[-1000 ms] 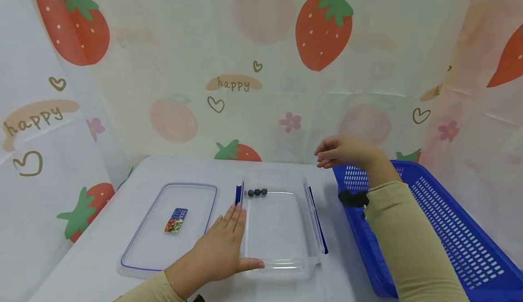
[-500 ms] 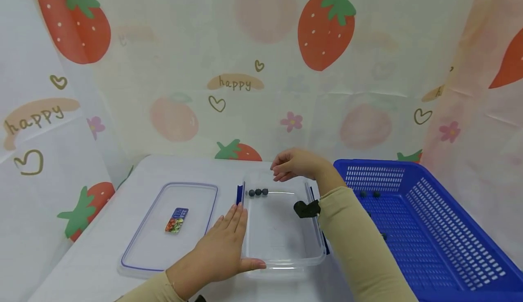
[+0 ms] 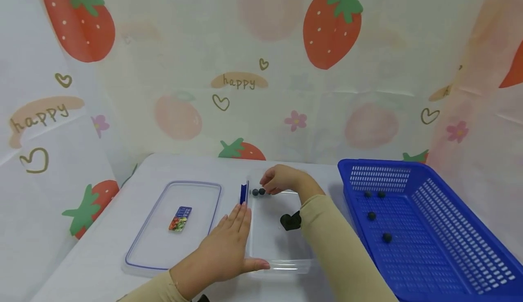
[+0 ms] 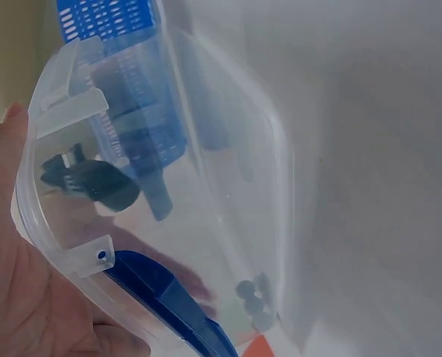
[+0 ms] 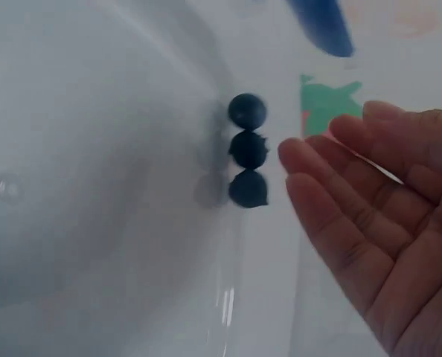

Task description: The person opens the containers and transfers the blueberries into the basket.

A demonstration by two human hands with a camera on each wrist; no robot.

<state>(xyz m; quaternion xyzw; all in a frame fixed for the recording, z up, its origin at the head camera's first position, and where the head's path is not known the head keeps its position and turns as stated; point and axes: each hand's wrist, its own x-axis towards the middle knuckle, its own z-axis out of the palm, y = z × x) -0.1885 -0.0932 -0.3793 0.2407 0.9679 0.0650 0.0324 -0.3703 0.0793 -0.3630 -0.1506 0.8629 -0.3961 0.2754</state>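
Three blueberries (image 5: 248,151) sit in a row along the far end of a clear plastic container (image 3: 286,265) with blue side clips. In the head view the row of blueberries (image 3: 262,191) is partly hidden by my right hand (image 3: 286,180). That right hand (image 5: 377,223) holds nothing in the right wrist view; its fingers are loosely bent, beside the berries with a small gap. My left hand (image 3: 224,252) rests straight-fingered along the container's left side, thumb stretched over the near rim. The left wrist view shows the left hand (image 4: 27,282) against the container's rim.
A blue perforated basket (image 3: 470,238) stands at the right, with several blueberries (image 3: 371,216) on its floor. The clear lid (image 3: 163,247) with a blue seal and a printed label lies to the left. A strawberry-print curtain (image 3: 241,34) hangs behind the white table.
My right hand has moved left and down from above the basket's far left corner to the berries in the container, uncovering the basket's blueberries. The left hand has stayed on the container.
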